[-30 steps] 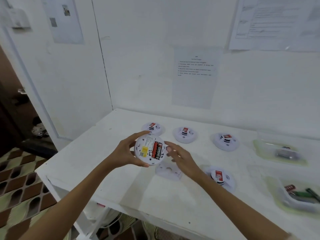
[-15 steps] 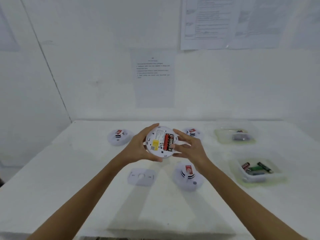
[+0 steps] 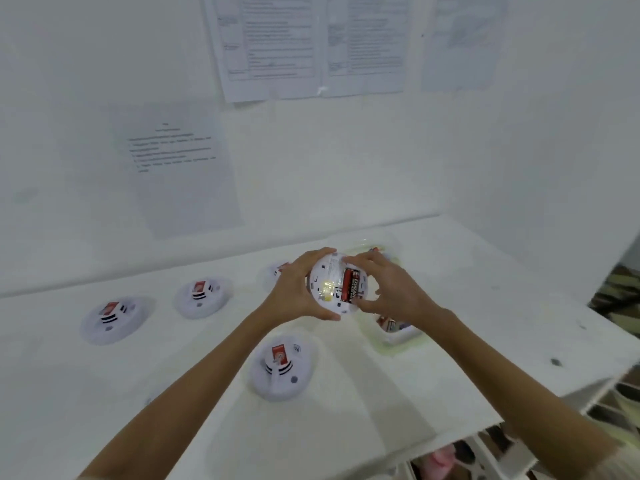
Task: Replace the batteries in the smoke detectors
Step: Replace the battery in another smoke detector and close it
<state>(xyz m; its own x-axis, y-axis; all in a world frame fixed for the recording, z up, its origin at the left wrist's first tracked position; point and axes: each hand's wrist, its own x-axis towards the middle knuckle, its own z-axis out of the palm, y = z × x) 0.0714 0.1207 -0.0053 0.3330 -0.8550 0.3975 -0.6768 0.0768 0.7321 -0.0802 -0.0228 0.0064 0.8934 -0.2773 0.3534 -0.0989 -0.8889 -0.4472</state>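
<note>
Above the white table (image 3: 450, 358) both hands hold a round white smoke detector (image 3: 329, 289) with its back turned to me. Red-and-black batteries (image 3: 350, 287) lie in its open compartment next to a yellow sticker. My left hand (image 3: 294, 289) grips its left rim. My right hand (image 3: 391, 289) curls round the right rim, fingers at the batteries. Three more detectors lie face up on the table: one near me (image 3: 282, 368), two further left (image 3: 112, 318) (image 3: 202, 296). A fourth (image 3: 275, 271) shows partly behind my left hand.
A clear tray (image 3: 398, 336) with batteries sits below my right wrist, mostly hidden. Another tray (image 3: 367, 245) peeks out behind the hands. Printed sheets (image 3: 277, 46) hang on the white wall. The table's right edge (image 3: 519, 407) has shelves below it.
The view has swung to the right, so the table's detectors now appear further left. Both hands still hold the detector; my right fingers have closed in over the battery side.
</note>
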